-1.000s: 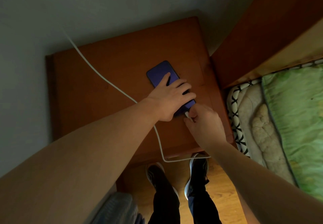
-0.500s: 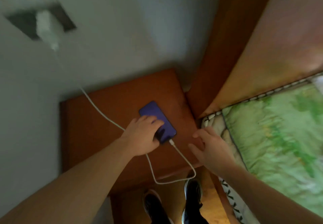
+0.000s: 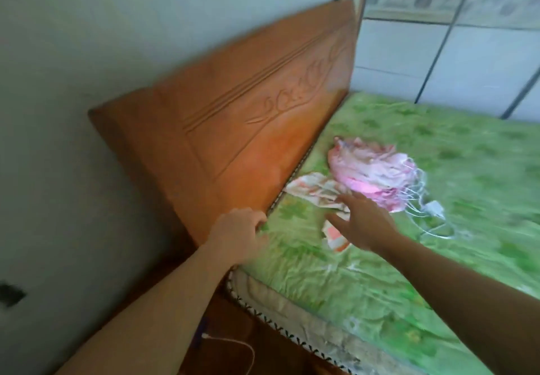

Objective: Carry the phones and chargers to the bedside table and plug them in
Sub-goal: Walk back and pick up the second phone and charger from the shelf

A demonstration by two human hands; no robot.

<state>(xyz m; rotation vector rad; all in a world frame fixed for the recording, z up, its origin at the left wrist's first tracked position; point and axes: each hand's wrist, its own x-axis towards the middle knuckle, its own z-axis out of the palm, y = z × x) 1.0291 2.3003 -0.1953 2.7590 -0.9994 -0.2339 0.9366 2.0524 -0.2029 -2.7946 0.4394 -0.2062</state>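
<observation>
A white charger (image 3: 434, 208) with its tangled white cable lies on the green bedcover (image 3: 438, 170), to the right of a pink cloth bundle (image 3: 371, 173). My right hand (image 3: 361, 222) reaches over the bed with fingers spread, short of the bundle and holding nothing. My left hand (image 3: 238, 235) hovers at the bed's near corner by the headboard, fingers loosely curled and empty. At the bottom, a sliver of the blue phone (image 3: 200, 338) with its white cable (image 3: 233, 348) plugged in shows on the bedside table (image 3: 263, 342), mostly hidden by my left forearm.
The carved wooden headboard (image 3: 233, 129) stands along the bed's left side against a pale wall. A patterned cloth (image 3: 315, 192) lies beside the pink bundle. A dark wall socket (image 3: 10, 295) sits at the far left. Tiled wall runs behind the bed.
Both hands left the phone on the bedside table. The view swung up and right to the bed, and my right hand now reaches toward the pink bundle and second charger.
</observation>
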